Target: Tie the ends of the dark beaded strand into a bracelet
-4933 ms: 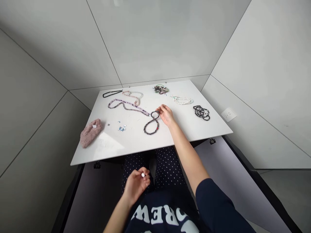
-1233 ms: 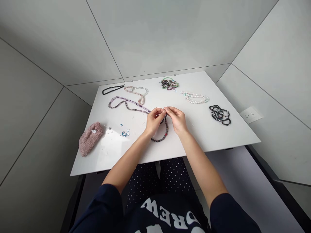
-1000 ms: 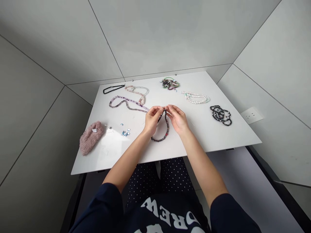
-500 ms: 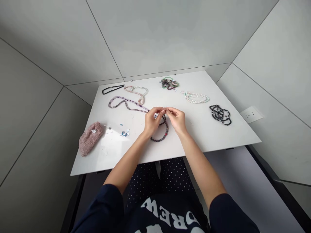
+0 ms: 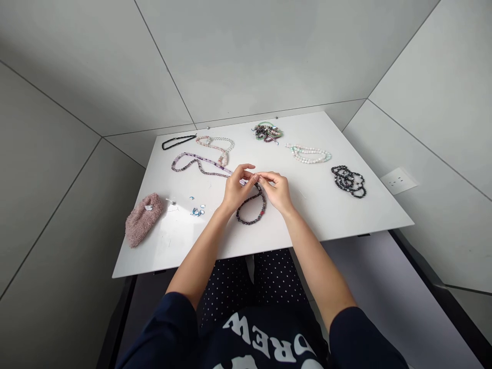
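Observation:
A dark bead strand point(image 5: 249, 222) with a red bead hangs in a loop below my fingertips, its lower part on the white table point(image 5: 323, 205). My left hand point(image 5: 237, 188) pinches with thumb and index finger at the strand's top end, its other fingers lifted. Against it, my right hand point(image 5: 277, 192) pinches at the same spot, fingertips meeting the left thumb. What exactly lies between the fingertips is too small to see, but the strand runs up to them. Behind my left hand, a purple and grey bead strand point(image 5: 200, 163) stretches to the left.
Left on the table lie a fuzzy pink pouch point(image 5: 144, 220) and blue-white scraps point(image 5: 198, 211). Farther back are a black strand point(image 5: 179, 142), a pink-and-clear strand point(image 5: 221, 146) and a mixed bead bundle point(image 5: 267, 132). Rightward are a pale strand point(image 5: 309, 155) and black strands point(image 5: 349, 181).
Both hands have shifted slightly left and the left fingers have lifted and spread a little. The dark loop has widened and moved slightly left.

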The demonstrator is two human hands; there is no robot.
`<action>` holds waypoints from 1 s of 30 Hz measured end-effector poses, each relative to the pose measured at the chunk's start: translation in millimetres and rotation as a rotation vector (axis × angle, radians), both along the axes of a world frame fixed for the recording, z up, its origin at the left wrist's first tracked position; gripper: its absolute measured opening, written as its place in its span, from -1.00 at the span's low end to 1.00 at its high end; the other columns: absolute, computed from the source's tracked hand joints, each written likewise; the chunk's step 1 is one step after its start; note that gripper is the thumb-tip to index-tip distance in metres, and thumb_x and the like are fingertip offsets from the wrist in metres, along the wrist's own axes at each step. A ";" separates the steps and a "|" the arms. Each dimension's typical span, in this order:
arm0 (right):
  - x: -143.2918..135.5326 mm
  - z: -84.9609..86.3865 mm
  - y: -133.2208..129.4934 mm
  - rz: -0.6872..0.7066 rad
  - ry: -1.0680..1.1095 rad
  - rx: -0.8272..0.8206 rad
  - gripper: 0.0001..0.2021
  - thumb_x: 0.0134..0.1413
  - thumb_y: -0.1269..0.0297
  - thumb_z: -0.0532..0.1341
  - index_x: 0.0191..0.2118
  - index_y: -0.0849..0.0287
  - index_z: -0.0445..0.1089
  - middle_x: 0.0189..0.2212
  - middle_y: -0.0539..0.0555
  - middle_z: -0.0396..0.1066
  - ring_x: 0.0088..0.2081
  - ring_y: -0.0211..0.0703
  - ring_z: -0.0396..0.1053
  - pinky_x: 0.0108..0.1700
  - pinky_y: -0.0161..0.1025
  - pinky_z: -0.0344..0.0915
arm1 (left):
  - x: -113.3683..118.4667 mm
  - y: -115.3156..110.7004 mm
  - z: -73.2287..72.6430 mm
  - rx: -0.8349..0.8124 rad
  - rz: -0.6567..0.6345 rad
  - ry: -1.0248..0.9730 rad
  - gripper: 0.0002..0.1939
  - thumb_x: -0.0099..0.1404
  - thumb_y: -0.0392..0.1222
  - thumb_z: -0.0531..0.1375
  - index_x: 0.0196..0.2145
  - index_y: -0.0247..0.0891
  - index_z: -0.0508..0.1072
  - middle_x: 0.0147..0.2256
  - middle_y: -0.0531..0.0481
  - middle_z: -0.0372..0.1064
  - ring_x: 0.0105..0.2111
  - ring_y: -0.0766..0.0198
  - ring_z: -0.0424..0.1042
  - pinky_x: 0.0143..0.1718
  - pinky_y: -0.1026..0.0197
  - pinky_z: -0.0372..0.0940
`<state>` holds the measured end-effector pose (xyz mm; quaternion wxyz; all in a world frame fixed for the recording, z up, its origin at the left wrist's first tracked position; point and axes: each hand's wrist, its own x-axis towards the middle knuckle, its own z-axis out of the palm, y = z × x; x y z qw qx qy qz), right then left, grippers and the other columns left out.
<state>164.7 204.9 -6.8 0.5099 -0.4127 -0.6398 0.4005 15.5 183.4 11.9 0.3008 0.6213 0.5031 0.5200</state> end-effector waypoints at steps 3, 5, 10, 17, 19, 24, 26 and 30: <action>0.4 -1.3 0.6 -0.010 -0.049 0.045 -0.80 0.20 0.18 0.23 -0.20 0.06 0.60 -0.23 0.10 0.62 -0.11 0.00 0.46 0.00 -0.03 0.36 | -0.6 1.4 0.2 -0.054 0.009 -0.040 -0.73 0.26 -0.02 0.30 -0.16 -0.22 0.52 -0.39 0.00 0.53 -0.36 0.29 0.49 -0.29 0.25 0.32; 0.3 -2.1 0.8 -0.016 -0.057 0.053 -0.80 0.19 0.18 0.24 -0.21 0.07 0.60 -0.24 0.10 0.61 -0.12 0.00 0.45 -0.02 -0.04 0.37 | -0.4 1.2 1.6 -0.081 0.032 -0.080 -0.76 0.23 -0.02 0.33 -0.24 -0.23 0.57 -0.36 -0.03 0.55 -0.36 0.27 0.49 -0.29 0.23 0.34; -1.1 -2.3 0.1 -0.013 -0.050 0.018 -0.79 0.17 0.13 0.26 -0.21 0.07 0.60 -0.26 0.09 0.61 -0.12 0.00 0.46 -0.02 -0.04 0.38 | -0.4 -1.7 6.5 -0.041 0.092 -0.036 -0.82 0.22 -0.05 0.33 -0.35 -0.23 0.60 -0.35 -0.04 0.58 -0.33 0.23 0.50 -0.19 0.15 0.38; -2.4 1.1 -2.5 -0.022 -0.045 -0.062 -0.84 0.07 0.19 0.33 -0.24 0.08 0.60 -0.23 0.07 0.63 -0.11 0.01 0.49 0.00 -0.03 0.37 | 1.8 -2.8 5.5 -0.021 0.189 0.020 -0.84 0.25 -0.08 0.29 -0.33 -0.23 0.56 -0.35 -0.01 0.57 -0.34 0.26 0.50 -0.18 0.18 0.39; -2.4 3.7 -4.3 -0.046 -0.075 -0.036 -0.88 0.07 0.22 0.33 -0.27 0.08 0.59 -0.27 0.06 0.62 -0.12 0.00 0.49 0.01 -0.04 0.36 | 2.4 -3.0 5.2 -0.033 0.219 0.014 -0.84 0.25 -0.08 0.29 -0.33 -0.23 0.56 -0.35 -0.01 0.57 -0.34 0.27 0.50 -0.18 0.18 0.39; -3.8 8.6 -8.2 -0.147 -0.169 0.147 -0.94 0.10 0.32 0.30 -0.34 0.07 0.54 -0.31 0.08 0.56 -0.13 0.01 0.43 0.01 -0.01 0.36 | 2.7 -2.9 4.1 -0.059 0.247 -0.017 -0.83 0.21 -0.08 0.31 -0.37 -0.24 0.56 -0.38 -0.01 0.55 -0.37 0.28 0.49 -0.20 0.19 0.38; -4.6 8.5 -8.7 -0.180 -0.187 0.212 -0.94 0.09 0.32 0.30 -0.35 0.05 0.54 -0.22 0.11 0.53 -0.09 0.02 0.41 0.03 0.02 0.36 | 1.9 -1.7 2.4 -0.086 0.238 -0.057 -0.82 0.19 -0.07 0.32 -0.37 -0.25 0.56 -0.38 -0.02 0.55 -0.39 0.28 0.48 -0.23 0.19 0.38; -5.0 8.1 -8.3 -0.153 -0.197 0.287 -0.90 0.12 0.33 0.28 -0.36 0.00 0.54 -0.03 0.09 0.52 0.00 0.05 0.35 0.07 0.09 0.36 | -1.1 1.2 -0.6 -0.196 0.156 -0.199 -0.76 0.13 -0.03 0.36 -0.38 -0.28 0.56 -0.39 -0.05 0.55 -0.42 0.28 0.48 -0.32 0.21 0.39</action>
